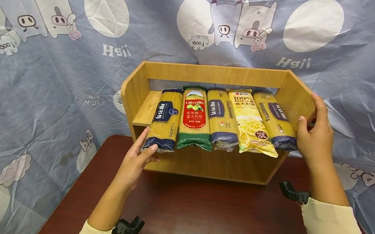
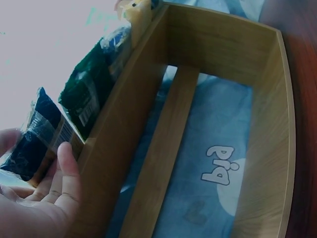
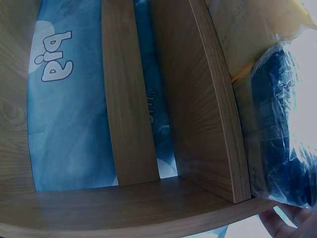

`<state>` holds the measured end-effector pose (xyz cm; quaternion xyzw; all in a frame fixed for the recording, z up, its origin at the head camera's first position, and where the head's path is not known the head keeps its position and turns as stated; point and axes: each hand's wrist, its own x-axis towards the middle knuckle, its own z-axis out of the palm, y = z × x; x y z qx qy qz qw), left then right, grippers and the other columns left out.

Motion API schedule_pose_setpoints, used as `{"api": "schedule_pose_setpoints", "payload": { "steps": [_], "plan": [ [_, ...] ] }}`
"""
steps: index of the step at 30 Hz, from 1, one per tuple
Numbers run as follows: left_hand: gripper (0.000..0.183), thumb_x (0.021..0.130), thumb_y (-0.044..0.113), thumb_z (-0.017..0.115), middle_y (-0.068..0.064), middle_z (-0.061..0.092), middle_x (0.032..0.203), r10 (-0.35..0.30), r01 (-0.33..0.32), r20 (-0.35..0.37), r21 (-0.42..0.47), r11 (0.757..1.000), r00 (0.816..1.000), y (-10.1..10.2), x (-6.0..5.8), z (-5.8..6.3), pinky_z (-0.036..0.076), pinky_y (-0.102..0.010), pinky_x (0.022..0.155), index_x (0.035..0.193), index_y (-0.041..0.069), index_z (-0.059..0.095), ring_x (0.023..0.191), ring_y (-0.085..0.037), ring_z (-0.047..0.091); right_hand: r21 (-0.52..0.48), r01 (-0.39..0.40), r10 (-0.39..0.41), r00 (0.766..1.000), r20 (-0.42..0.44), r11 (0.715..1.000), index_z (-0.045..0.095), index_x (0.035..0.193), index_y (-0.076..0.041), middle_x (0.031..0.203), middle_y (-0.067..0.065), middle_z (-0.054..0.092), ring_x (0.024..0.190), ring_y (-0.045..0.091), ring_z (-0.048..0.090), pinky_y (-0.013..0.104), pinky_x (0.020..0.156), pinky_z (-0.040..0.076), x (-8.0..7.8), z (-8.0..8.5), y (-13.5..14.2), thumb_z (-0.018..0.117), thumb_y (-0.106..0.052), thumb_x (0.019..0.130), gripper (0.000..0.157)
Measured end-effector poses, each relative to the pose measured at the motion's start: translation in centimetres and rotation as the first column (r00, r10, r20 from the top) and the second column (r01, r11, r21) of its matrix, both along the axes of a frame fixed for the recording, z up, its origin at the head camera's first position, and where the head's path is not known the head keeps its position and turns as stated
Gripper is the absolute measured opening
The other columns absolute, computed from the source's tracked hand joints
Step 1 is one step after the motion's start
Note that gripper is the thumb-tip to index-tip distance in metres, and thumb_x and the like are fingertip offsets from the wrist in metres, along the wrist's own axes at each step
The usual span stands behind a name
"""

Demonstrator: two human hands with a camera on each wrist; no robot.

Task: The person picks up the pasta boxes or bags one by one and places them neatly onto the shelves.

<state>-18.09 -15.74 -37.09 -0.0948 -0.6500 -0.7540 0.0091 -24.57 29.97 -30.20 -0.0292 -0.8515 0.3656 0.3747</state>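
Note:
My left hand (image 1: pixel 134 164) holds the lower end of the leftmost spaghetti packet (image 1: pixel 164 126), thumb on its near face and fingers beneath. In the left wrist view, this packet's dark blue end (image 2: pixel 37 141) lies between thumb and fingers. My right hand (image 1: pixel 317 137) grips the right side panel of the wooden shelf (image 1: pixel 216 71), beside the rightmost spaghetti packet (image 1: pixel 276 119). Between these two lie a green-and-red pasta packet (image 1: pixel 195 117), another blue-labelled spaghetti packet (image 1: pixel 221 118) and a yellow pasta packet (image 1: pixel 250 122). All lie side by side on the upper board, their near ends overhanging its edge.
The shelf stands on a dark red-brown table (image 1: pixel 199 211), with an open compartment (image 1: pixel 210 163) below the packets. A blue patterned cloth (image 1: pixel 59 91) hangs behind and at the sides. Each wrist wears a black strap mount (image 1: pixel 127 227).

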Motion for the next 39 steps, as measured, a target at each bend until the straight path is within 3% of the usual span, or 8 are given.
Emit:
{"api": "schedule_pose_setpoints", "payload": {
  "steps": [10,15,19,25,31,33,35,39],
  "plan": [
    [0.069,0.105,0.022,0.056,-0.008,0.046,0.149,-0.029,0.029,-0.015,-0.045,0.999,0.999,-0.1,-2.2,0.2,0.057,-0.039,0.089,0.162,0.033,0.019,0.107,-0.015,0.063,0.003,-0.001,0.001,1.0,-0.003,1.0,0.033,0.154,-0.045,0.142,0.02,0.057,0.109,0.041,0.059,0.022,0.079,0.034,0.2,-0.1,-0.3,0.05,-0.019,0.099,0.063],
    [0.072,0.104,0.022,0.056,-0.006,0.042,0.152,-0.012,0.012,-0.003,-0.053,0.999,1.0,-0.4,-2.1,0.1,0.058,-0.034,0.086,0.163,0.031,0.016,0.113,-0.023,0.061,0.008,-0.018,0.018,1.0,0.007,1.0,0.032,0.155,-0.044,0.145,0.02,0.055,0.116,0.043,0.059,0.044,0.088,0.042,-0.1,0.0,-0.7,0.051,-0.018,0.1,0.064],
    [0.073,0.104,0.023,0.058,-0.001,0.039,0.155,0.011,-0.011,-0.009,-0.063,0.998,1.0,-0.5,-1.9,0.1,0.058,-0.034,0.087,0.163,0.028,0.015,0.114,-0.023,0.06,0.0,-0.048,0.048,0.999,0.005,0.999,0.031,0.155,-0.042,0.146,0.025,0.053,0.12,0.048,0.057,0.062,0.092,0.041,-0.2,0.1,-0.8,0.052,-0.015,0.1,0.065],
    [0.071,0.103,0.019,0.058,0.004,0.035,0.161,0.027,-0.03,-0.041,-0.083,0.996,0.999,-0.7,-1.6,0.3,0.058,-0.03,0.084,0.162,0.026,0.02,0.108,-0.01,0.062,0.021,-0.056,0.055,0.998,0.04,0.998,0.027,0.157,-0.041,0.144,0.031,0.052,0.123,0.053,0.055,0.066,0.095,0.039,-0.2,0.2,-0.8,0.051,-0.015,0.101,0.066],
    [0.062,0.104,0.018,0.057,-0.002,0.051,0.147,0.027,-0.032,-0.061,-0.085,0.996,0.998,-1.5,-1.2,0.2,0.057,-0.028,0.084,0.159,0.028,0.031,0.109,-0.013,0.063,0.045,-0.08,0.074,0.989,0.124,0.996,0.017,0.159,-0.045,0.147,0.033,0.048,0.12,0.058,0.054,0.069,0.095,0.038,0.5,0.4,-0.8,0.047,-0.017,0.102,0.07],
    [0.059,0.104,0.019,0.058,-0.001,0.057,0.139,0.036,-0.042,-0.068,-0.099,0.994,0.997,-1.8,-1.1,0.1,0.057,-0.028,0.084,0.158,0.027,0.034,0.108,-0.014,0.065,0.041,-0.104,0.096,0.983,0.159,0.994,0.012,0.16,-0.046,0.149,0.032,0.046,0.12,0.056,0.055,0.063,0.091,0.041,1.0,0.4,-0.8,0.044,-0.017,0.103,0.071],
    [0.056,0.104,0.022,0.057,0.0,0.063,0.127,0.047,-0.056,-0.075,-0.118,0.991,0.996,-2.1,-1.0,0.0,0.057,-0.027,0.084,0.157,0.026,0.037,0.106,-0.015,0.067,0.037,-0.13,0.122,0.976,0.181,0.991,0.009,0.159,-0.048,0.15,0.03,0.046,0.119,0.052,0.056,0.047,0.085,0.045,1.4,0.1,-0.7,0.043,-0.019,0.103,0.072],
    [0.052,0.106,0.023,0.054,0.001,0.066,0.113,0.05,-0.068,-0.117,-0.159,0.985,0.992,-2.9,-0.6,-0.3,0.058,-0.028,0.083,0.156,0.02,0.039,0.104,-0.016,0.069,0.014,-0.176,0.172,0.973,0.156,0.984,0.007,0.158,-0.051,0.147,0.026,0.051,0.113,0.009,0.06,0.008,0.074,0.038,2.4,-0.6,-0.8,0.048,-0.022,0.103,0.074]
  ]
}}
